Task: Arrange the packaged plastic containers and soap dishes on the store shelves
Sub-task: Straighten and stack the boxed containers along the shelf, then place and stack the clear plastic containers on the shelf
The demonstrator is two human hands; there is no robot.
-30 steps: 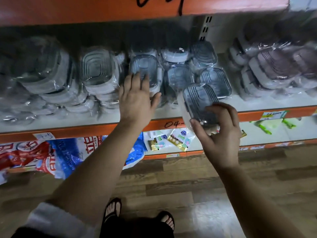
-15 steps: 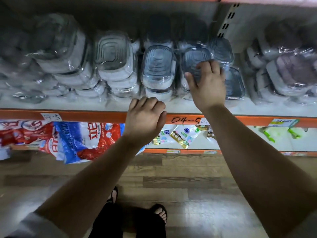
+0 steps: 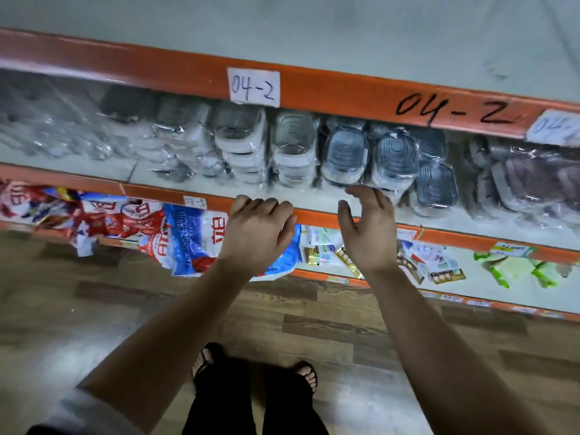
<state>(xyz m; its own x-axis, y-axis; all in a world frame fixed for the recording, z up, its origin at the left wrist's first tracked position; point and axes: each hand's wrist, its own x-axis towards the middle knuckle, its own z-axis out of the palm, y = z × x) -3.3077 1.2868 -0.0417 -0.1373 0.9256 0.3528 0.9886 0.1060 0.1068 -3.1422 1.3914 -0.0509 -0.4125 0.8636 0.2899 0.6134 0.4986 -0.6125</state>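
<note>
Several plastic-wrapped blue-grey soap dishes (image 3: 345, 155) stand in rows on the middle shelf (image 3: 455, 237). Left of them are stacked wrapped clear-and-white containers (image 3: 292, 142). Brownish wrapped dishes (image 3: 533, 180) lie at the right. My left hand (image 3: 257, 227) hovers at the shelf's orange front edge, fingers curled under, holding nothing. My right hand (image 3: 367, 227) is beside it with fingers loosely spread and empty, its fingertips just short of the front blue-grey dishes.
An orange beam (image 3: 345, 89) with a "04-2" label (image 3: 253, 86) overhangs the shelf. The lower shelf holds red and blue detergent bags (image 3: 188, 233), small packets (image 3: 326, 252) and green items (image 3: 514, 271). Below are a wooden floor and my sandalled feet (image 3: 257, 368).
My right hand set the blue-grey dish it held among the others and drew back empty. My left hand pulled off the shelf and curled. The view has backed away and tilted.
</note>
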